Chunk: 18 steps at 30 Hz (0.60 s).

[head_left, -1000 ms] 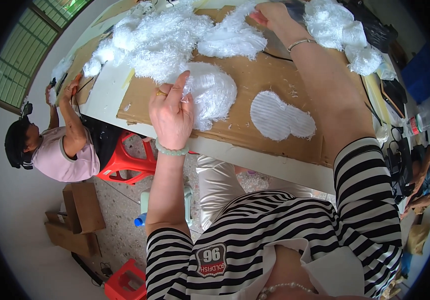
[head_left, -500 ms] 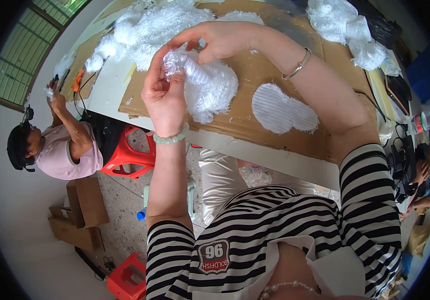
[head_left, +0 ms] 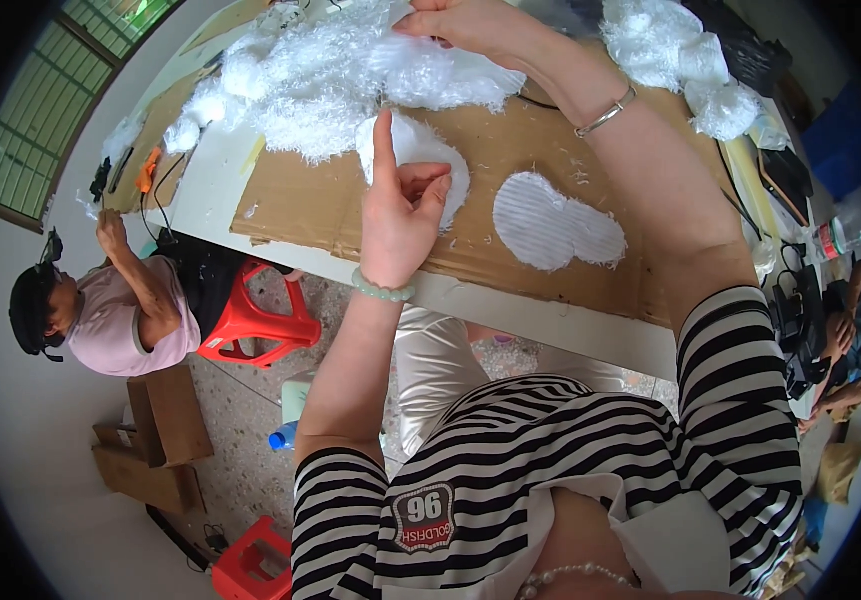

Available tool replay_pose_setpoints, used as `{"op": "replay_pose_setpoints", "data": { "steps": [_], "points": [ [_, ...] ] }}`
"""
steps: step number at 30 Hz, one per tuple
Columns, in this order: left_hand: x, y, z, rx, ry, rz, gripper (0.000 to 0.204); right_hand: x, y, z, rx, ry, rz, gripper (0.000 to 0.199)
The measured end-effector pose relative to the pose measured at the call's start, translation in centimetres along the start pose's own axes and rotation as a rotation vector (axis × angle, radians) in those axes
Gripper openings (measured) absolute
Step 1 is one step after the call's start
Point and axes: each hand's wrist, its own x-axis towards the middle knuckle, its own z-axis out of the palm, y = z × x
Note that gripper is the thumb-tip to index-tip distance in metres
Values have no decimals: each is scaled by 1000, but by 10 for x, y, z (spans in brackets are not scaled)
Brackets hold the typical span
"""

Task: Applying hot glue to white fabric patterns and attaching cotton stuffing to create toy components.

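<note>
My left hand (head_left: 402,212) is raised over the cardboard, index finger stretched away from me and the other fingers loosely curled, with nothing visible in it. Partly hidden behind it lies a white fabric piece (head_left: 456,196) with a frayed edge. At the far side my right hand (head_left: 455,24) reaches the heap of shaggy white fabric (head_left: 320,75), fingers closed on a fluffy white fabric piece (head_left: 450,75); its fingertips are partly cut off by the top edge. A ribbed white fabric piece (head_left: 556,222), rounded with a narrower lobe, lies flat near my right forearm.
Brown cardboard (head_left: 310,200) covers much of the white table (head_left: 510,305). More white fluffy pieces (head_left: 662,45) and a black bag sit far right, near a plastic bottle (head_left: 845,235). At left a person in pink (head_left: 140,315) sits on a red stool (head_left: 255,325). White lint dots the cardboard.
The bunched fluffy piece that both hands held is no longer between them. My right hand has moved away to the far heap; my left hand has shifted right and lower, its index finger now extended.
</note>
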Motion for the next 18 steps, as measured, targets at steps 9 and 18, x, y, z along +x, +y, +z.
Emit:
{"op": "replay_pose_setpoints", "data": {
  "steps": [9,18],
  "points": [
    [-10,-1,3,250,-27,173,67,7,6,-70,211,417,-106,27],
    [-14,15,6,466,-191,429,56,23,42,-45,-601,118,259,51]
  ]
}}
